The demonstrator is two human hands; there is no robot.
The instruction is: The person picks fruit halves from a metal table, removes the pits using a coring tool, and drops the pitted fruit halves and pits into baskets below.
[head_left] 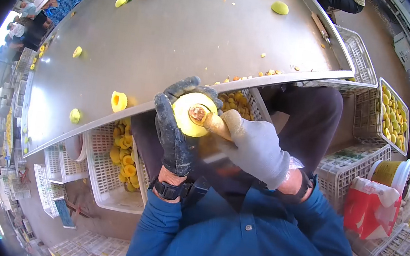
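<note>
My left hand (177, 125), in a dark, dirty glove, cups a halved yellow peach (184, 120), cut face up. The brown pit (198, 113) shows in its middle. My right hand (258, 147), in a pale grey glove, is closed around a wooden-handled tool (219, 127). The tool's near end meets the flesh beside the pit; its blade is hidden. Both hands are just off the front edge of the metal table (174, 38), above my lap. Another peach half (119, 101) lies on the table to the left.
Near the table's right edge lies another wooden-handled tool (320, 28). A white crate (103, 177) of peach halves stands low at left, and a crate of whole fruit (392, 116) at right. A red bucket (371, 207) stands lower right. People work at far left.
</note>
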